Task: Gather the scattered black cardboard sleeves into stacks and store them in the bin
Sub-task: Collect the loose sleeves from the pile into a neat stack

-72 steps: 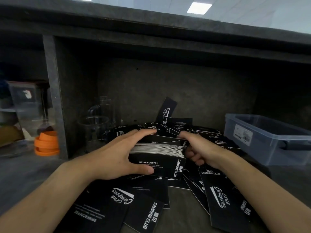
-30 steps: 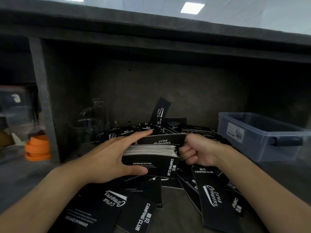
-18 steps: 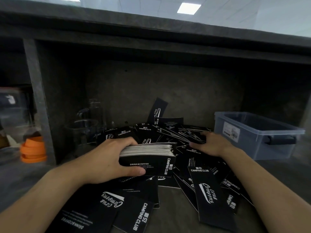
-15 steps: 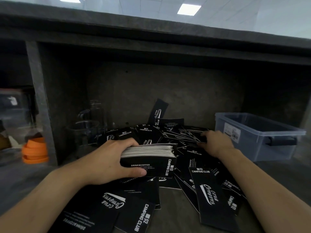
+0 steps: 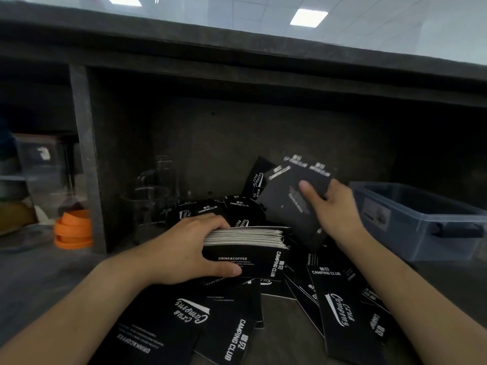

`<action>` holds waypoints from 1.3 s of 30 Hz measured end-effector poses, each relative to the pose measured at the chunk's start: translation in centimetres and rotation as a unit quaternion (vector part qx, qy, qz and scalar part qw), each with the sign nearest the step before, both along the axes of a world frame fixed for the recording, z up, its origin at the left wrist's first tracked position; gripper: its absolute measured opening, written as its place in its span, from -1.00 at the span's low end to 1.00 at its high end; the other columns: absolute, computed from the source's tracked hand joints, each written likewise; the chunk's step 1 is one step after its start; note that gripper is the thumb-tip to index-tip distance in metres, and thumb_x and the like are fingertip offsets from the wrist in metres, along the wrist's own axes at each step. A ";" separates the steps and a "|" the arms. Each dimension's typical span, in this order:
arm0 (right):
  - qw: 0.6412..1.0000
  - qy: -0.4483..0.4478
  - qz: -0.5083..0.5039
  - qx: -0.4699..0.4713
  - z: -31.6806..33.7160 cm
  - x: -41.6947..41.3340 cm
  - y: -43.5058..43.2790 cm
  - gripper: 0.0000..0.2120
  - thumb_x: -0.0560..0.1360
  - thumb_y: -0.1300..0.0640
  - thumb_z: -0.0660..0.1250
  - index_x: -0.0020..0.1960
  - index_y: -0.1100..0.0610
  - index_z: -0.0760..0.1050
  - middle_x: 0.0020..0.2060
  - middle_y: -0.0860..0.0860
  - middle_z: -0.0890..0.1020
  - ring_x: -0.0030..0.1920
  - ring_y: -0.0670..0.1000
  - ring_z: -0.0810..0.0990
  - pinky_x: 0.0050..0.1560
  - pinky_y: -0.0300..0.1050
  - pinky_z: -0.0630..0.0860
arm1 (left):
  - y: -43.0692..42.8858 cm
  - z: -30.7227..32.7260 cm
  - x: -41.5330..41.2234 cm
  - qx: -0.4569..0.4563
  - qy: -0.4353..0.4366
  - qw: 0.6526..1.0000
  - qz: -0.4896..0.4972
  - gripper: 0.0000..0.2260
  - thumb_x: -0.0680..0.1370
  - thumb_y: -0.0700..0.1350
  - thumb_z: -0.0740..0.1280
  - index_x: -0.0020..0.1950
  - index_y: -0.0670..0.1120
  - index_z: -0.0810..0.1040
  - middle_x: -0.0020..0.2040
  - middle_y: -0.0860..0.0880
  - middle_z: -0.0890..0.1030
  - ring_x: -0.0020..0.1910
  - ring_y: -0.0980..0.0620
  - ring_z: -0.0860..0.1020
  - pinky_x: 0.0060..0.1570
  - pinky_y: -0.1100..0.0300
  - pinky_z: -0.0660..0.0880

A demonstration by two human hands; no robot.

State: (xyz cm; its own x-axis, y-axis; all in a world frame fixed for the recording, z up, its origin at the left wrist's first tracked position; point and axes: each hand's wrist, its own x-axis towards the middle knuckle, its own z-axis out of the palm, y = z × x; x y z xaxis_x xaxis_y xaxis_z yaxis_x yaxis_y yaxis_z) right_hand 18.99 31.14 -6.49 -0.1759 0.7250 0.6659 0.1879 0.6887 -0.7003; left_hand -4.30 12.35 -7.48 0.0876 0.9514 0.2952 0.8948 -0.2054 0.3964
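Black cardboard sleeves with white print lie scattered (image 5: 340,312) over the grey shelf floor in front of me. My left hand (image 5: 184,248) grips a thick stack of sleeves (image 5: 247,248) from its left end, thumb on the front face, fingers over the top. My right hand (image 5: 334,206) is raised above the pile and pinches a few loose sleeves (image 5: 295,191), blurred by motion, up and right of the stack. The translucent blue-grey bin (image 5: 419,219) stands at the right, open-topped; nothing shows inside it.
Clear glass vessels (image 5: 155,201) stand at the back left of the alcove. A grey upright post (image 5: 87,164) divides it from a left bay with an orange ring stack (image 5: 73,229). A low dark shelf top (image 5: 237,56) overhangs everything.
My right hand reached into the back of the pile, took a few loose sleeves and lifted them up. My left hand has kept its hold on the stack.
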 end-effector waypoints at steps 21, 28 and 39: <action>0.948 -0.007 0.257 -0.190 -0.6 -1.2 -2.5 -0.75 0.66 0.16 0.28 0.31 0.07 0.59 0.17 -0.04 0.72 0.22 -0.03 0.67 0.26 -0.15 0.56 | 0.3 0.1 -0.2 -0.025 -0.055 0.998 0.007 -0.54 0.32 0.24 0.59 0.12 0.17 0.54 0.03 0.20 0.65 -0.02 0.29 0.61 0.00 0.32 0.55; 0.905 0.093 0.304 -0.285 -0.6 -2.2 -3.6 -0.69 0.53 0.31 0.41 0.27 0.27 0.55 0.14 0.18 0.72 0.19 0.16 0.69 0.28 0.07 0.57 | 0.5 -0.3 -0.4 -0.021 -0.112 0.993 0.026 -0.29 0.23 0.24 0.65 0.29 0.27 0.42 0.17 0.28 0.59 0.10 0.29 0.59 0.16 0.21 0.56; 0.884 -0.006 0.329 -0.333 -0.3 -1.3 -3.9 -0.60 0.46 0.06 0.47 0.26 0.16 0.63 0.17 0.10 0.72 0.22 0.11 0.68 0.29 0.05 0.54 | 0.2 0.0 0.4 -0.009 -0.171 0.984 -0.047 -0.25 0.39 -0.07 0.62 0.30 0.50 0.28 0.16 0.29 0.64 0.14 0.27 0.63 0.12 0.44 0.50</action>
State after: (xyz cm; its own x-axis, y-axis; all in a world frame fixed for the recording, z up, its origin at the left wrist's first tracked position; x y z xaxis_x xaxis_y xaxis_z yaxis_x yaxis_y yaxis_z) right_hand 17.70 27.22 -6.81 -0.7086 0.6943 0.1263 -0.0901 0.0885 -0.9920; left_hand -3.93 12.60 -7.49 0.0737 0.9492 0.3058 0.6863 -0.2708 0.6750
